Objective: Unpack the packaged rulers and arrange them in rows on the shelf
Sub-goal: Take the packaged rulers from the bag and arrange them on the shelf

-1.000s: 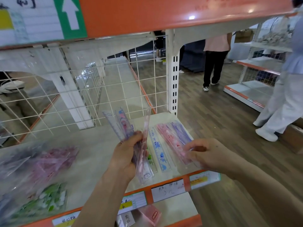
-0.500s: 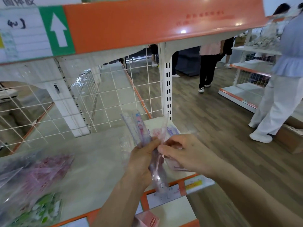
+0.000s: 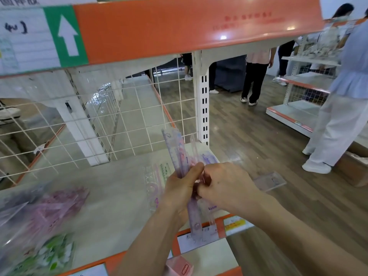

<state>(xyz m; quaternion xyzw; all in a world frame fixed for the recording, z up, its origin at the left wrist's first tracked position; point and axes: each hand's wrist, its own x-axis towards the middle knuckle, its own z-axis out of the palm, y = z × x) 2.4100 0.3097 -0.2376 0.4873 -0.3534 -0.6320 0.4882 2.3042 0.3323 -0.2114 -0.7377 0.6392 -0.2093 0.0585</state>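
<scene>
Here left grip [image 3: 179, 189] clasps the rulers [image 3: 177, 151]; right grip [image 3: 227, 184] pinches them.

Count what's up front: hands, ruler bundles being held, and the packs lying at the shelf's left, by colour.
Hands: 2, left hand and right hand
Held ruler bundle: 1
Pink pack: 1
Green pack: 1
Total: 5. The packs are blurred; more could lie there.

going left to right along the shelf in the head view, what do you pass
blurred pink packaged rulers → clear ruler lying flat on the cream shelf → left hand gripping a bundle of clear purple rulers → right hand → clear ruler jutting out past it
</scene>
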